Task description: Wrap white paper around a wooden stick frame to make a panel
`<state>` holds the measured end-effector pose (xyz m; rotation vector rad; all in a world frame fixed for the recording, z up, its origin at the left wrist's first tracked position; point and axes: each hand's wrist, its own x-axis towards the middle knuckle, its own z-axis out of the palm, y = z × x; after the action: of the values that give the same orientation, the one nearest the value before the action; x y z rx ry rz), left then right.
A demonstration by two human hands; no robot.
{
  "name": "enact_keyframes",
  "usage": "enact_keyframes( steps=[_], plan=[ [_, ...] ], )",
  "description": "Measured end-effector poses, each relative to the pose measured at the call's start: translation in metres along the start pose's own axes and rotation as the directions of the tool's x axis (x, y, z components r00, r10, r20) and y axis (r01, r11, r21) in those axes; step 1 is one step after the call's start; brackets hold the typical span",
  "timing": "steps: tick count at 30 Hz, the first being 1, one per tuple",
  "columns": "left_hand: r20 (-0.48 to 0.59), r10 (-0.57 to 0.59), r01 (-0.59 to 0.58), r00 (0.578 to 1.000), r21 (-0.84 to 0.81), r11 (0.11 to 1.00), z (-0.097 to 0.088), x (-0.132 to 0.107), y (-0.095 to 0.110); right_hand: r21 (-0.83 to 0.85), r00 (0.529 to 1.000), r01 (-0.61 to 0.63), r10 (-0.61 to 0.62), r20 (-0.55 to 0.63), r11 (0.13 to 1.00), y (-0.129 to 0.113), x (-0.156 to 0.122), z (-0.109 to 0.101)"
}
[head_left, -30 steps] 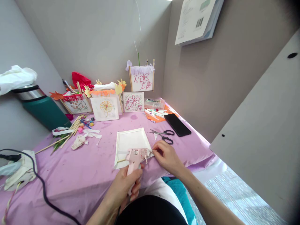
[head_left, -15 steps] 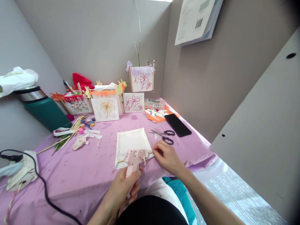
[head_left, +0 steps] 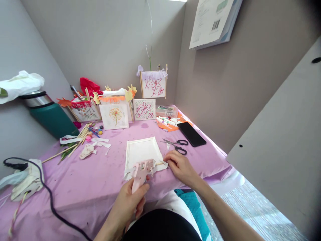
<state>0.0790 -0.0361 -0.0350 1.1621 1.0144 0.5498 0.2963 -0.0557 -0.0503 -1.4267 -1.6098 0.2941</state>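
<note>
My left hand (head_left: 131, 201) is closed round the grip of a pink glue gun (head_left: 140, 170), whose nozzle lies over the near edge of a white canvas panel (head_left: 141, 151) lying flat on the purple tablecloth (head_left: 87, 180). My right hand (head_left: 180, 166) rests at the panel's near right corner, fingers curled and pinching a thin wooden stick (head_left: 160, 163) along that edge. Black scissors (head_left: 177, 145) lie just beyond my right hand.
A black phone (head_left: 192, 133), markers (head_left: 167, 121) and a paint box (head_left: 165, 109) sit at back right. Decorated flower panels (head_left: 144, 109) stand along the back wall. Sticks and scraps (head_left: 77, 140), a green flask (head_left: 48, 115) and a black cable (head_left: 50, 201) occupy the left.
The glue gun in my left hand has slid a little to the left along the panel's near edge. My right hand has stayed at the corner.
</note>
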Motion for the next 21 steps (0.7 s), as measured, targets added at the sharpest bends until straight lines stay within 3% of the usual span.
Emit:
enact_keyframes(
  steps=[6,11,16,21],
  plan=[
    [-0.073,0.103,-0.092,0.992,0.142,0.986,-0.022,-0.001,-0.004,-0.071,0.999,-0.020,0.022,0.034,0.997,0.002,0.001,0.004],
    [-0.165,0.173,-0.137,0.971,0.209,0.968,-0.028,-0.003,-0.010,-0.169,0.996,0.000,0.014,0.083,0.986,0.000,0.002,0.006],
    [-0.103,0.146,-0.126,0.984,0.173,0.977,-0.034,-0.002,-0.008,-0.310,0.984,0.038,0.019,0.178,0.950,-0.010,0.008,0.004],
    [-0.126,0.174,-0.152,0.977,0.170,0.974,-0.032,-0.006,-0.001,-0.427,0.957,0.090,0.040,0.286,0.900,-0.017,0.015,0.001]
  ],
)
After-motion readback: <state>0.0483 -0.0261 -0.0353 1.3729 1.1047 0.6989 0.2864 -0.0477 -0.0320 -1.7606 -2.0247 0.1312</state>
